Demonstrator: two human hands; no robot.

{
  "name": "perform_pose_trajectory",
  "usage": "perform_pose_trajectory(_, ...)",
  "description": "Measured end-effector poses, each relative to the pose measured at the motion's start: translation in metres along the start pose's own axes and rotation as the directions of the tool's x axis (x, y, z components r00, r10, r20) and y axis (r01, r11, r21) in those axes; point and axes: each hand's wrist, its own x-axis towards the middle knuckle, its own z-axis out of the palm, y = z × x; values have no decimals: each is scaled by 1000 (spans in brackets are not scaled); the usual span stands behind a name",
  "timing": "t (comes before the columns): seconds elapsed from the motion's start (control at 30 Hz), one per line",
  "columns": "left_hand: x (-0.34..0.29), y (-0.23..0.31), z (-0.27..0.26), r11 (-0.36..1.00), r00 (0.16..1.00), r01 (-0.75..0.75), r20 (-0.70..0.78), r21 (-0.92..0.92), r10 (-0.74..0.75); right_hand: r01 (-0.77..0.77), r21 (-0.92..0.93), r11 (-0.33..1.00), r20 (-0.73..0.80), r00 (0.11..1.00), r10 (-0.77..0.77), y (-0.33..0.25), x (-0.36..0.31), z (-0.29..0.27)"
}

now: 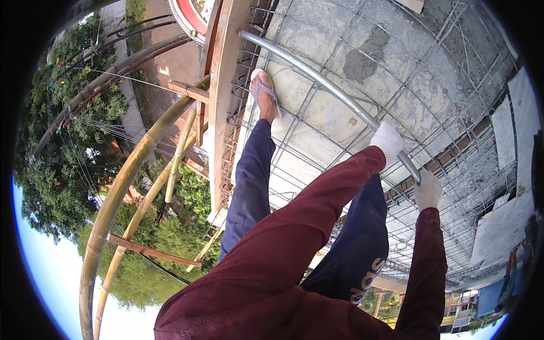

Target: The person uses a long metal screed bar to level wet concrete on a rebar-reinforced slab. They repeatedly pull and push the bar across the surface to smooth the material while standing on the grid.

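A long grey metal pipe [317, 76] slants across the rebar mesh [314, 122], from the wooden edge form at the upper left down to my hands. My left hand [388, 140], in a white glove, is closed around the pipe a little short of its near end. Beside that end is my right hand [428, 191], also gloved, with its fingers closed at the pipe's tip. The pipe's far end lies by the reinforcing bars along the form; whether it hooks onto a bar I cannot tell.
My foot in a flip-flop [265, 93] stands on the mesh close to the wooden edge form [224, 85]. Beyond that edge are bamboo poles [122, 187], wires, trees and a drop to the ground. Pale sheets [504, 136] lie at the right; a rough concrete surface [419, 62] spreads at the top.
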Motion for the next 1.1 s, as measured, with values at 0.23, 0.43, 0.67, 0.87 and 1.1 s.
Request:
perform_pose_trajectory(0.23,109,-31,65,998,999,25,-32,65,-23,-137,-29,990,-4,991,137,33,115,82)
perform_pose_trajectory(0.43,36,-32,31,988,978,2,-206,-155,-35,-99,4,995,97,990,99,17,40,37)
perform_pose_trajectory(0.67,-165,-79,-79,966,841,-245,-514,-86,168,9,219,976,215,975,-57,-101,-159,-182)
perform_pose_trajectory(0.87,-237,-37,-190,867,717,-447,-667,-220,201,-107,561,821,159,987,20,-130,-277,-395)
perform_pose_trajectory(1.1,-314,-56,-284,666,487,-568,-850,-483,-200,505,792,343,-557,828,67,-171,-282,-444)
